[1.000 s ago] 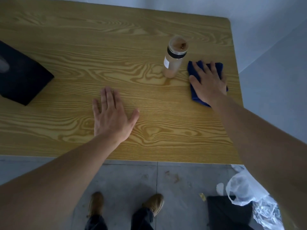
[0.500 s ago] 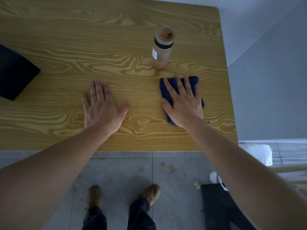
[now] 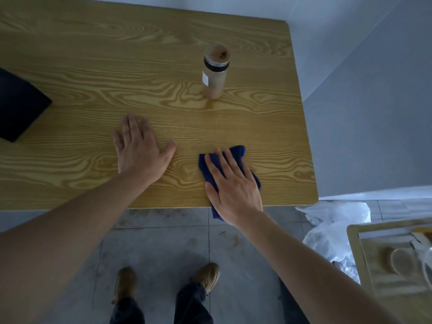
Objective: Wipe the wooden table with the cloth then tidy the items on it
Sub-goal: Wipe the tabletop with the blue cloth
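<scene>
1. Blue cloth (image 3: 236,153) lies at the near edge of the wooden worktop (image 3: 140,66), toward its near right corner; a tail of it hangs over the edge.
2. Right hand (image 3: 233,185) pressed flat on the cloth, fingers (image 3: 224,164) spread and straight. Not gripping, just pinning it down with the palm. Heel of the hand sits right at the edge.
3. Left hand (image 3: 140,155) flat on bare wood just left of the cloth, fingers splayed, holding nothing. Reads as a brace.
4. Bottle (image 3: 215,71) stands upright farther back, toward the far right corner, well apart from the cloth. Dark flat object (image 3: 21,108) at the left edge, partly out of view.
5. Step in hand, as judged: wiping the near strip.
6. To do it well: keep even palm pressure so the cloth does not bunch; gather the overhanging tail back onto the wood before the next pass; work in overlapping strips.
7. Risk: a sweep toward the far right could knock the bottle. Lift it or skirt it, then wipe beneath.
</scene>
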